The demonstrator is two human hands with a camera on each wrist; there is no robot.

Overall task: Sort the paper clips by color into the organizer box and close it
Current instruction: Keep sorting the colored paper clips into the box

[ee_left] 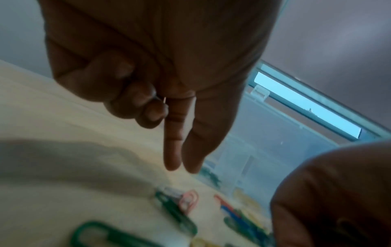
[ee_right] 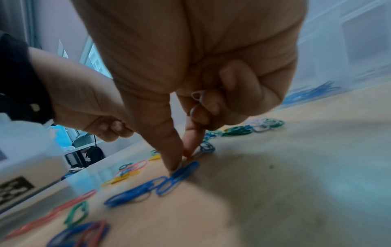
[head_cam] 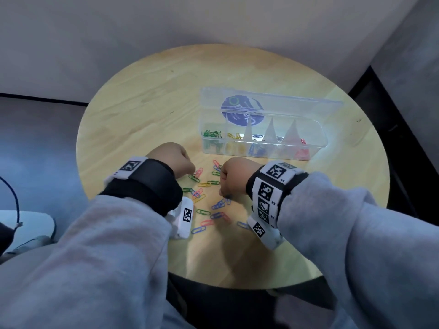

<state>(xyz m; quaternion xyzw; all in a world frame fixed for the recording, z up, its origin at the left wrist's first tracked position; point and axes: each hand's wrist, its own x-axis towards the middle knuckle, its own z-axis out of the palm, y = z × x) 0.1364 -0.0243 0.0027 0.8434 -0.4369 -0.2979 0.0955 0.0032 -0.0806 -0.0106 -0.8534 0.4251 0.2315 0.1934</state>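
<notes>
The organizer box (head_cam: 262, 138) stands open on the round wooden table (head_cam: 147, 96), its lid tilted up behind it, with green, yellow, blue and red clips already in separate compartments. Just in front of the box lie the loose paper clips (head_cam: 204, 198), scattered in mixed colours. The right hand (head_cam: 234, 173) hovers over that scatter, thumb and forefinger pressed onto a blue clip (ee_right: 182, 173); the other fingers are curled around what seems to be a white clip (ee_right: 197, 96). The left hand (head_cam: 172, 159), near the box's green end, has thumb and forefinger extended downward and the rest curled; whether it holds anything is unclear.
</notes>
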